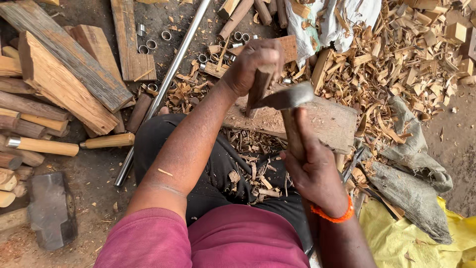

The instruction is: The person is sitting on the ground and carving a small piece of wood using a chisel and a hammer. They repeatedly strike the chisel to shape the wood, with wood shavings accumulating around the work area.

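The wood piece (258,92) stands upright on the chopping block (322,121), held from above by the left hand (255,64). The right hand (312,171) is nearer to the person and holds the adze (287,99), whose blade touches the wood piece. Left of the block a metal pipe (166,82) lies on the ground. Metal rings (148,44) lie behind it. Planks (64,74) are far left, a hammer head (52,211) before them. Shavings (396,64) lie right.

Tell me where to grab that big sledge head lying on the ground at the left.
Grip the sledge head across its narrow middle, coming from above. It lies flat on the dirt with long sides exposed. Loose wood pieces crowd its far-left side, so the side nearer the person's leg looks freer. It likely needs a firm hold.
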`<state>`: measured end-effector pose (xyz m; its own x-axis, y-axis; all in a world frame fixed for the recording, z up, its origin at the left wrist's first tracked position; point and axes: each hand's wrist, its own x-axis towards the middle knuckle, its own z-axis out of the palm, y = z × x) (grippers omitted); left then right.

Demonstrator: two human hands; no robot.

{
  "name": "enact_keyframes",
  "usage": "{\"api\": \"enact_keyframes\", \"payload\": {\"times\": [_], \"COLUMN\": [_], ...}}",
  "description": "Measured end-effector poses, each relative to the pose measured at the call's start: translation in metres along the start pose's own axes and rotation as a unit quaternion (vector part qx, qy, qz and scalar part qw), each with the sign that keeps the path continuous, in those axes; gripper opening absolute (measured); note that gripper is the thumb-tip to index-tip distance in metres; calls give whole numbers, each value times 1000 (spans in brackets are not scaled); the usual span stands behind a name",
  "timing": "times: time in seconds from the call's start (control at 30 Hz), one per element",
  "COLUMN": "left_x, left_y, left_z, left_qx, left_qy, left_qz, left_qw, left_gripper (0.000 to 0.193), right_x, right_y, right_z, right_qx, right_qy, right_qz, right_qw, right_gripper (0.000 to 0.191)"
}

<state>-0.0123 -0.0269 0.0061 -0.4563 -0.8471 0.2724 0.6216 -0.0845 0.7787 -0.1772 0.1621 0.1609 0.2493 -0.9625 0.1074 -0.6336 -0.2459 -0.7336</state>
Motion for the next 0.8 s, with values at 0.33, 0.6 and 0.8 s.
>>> {"api": "enact_keyframes", "payload": {"times": [0.33,0.6,0.8], "left_x": [0,1,-2], "left_y": [-10,-3,2], "left_z": [-3,-6,-7], "left_qx": [2,-13,-17], "left_qy": [-18,-3,10], "left_qz": [-5,21,-9], "left_qw": [1000,1000,1000], "left_gripper": [28,30,28], "right_x": [-33,-7,-30], "right_y": [-16,33,18], "right_z": [-47,14,-26], "right_qx": [258,176,35], "right_qy": [134,-126,-6], "right_qz": [61,32,-4], "right_qw": [955,976,999], "right_gripper": [99,97,92]}}
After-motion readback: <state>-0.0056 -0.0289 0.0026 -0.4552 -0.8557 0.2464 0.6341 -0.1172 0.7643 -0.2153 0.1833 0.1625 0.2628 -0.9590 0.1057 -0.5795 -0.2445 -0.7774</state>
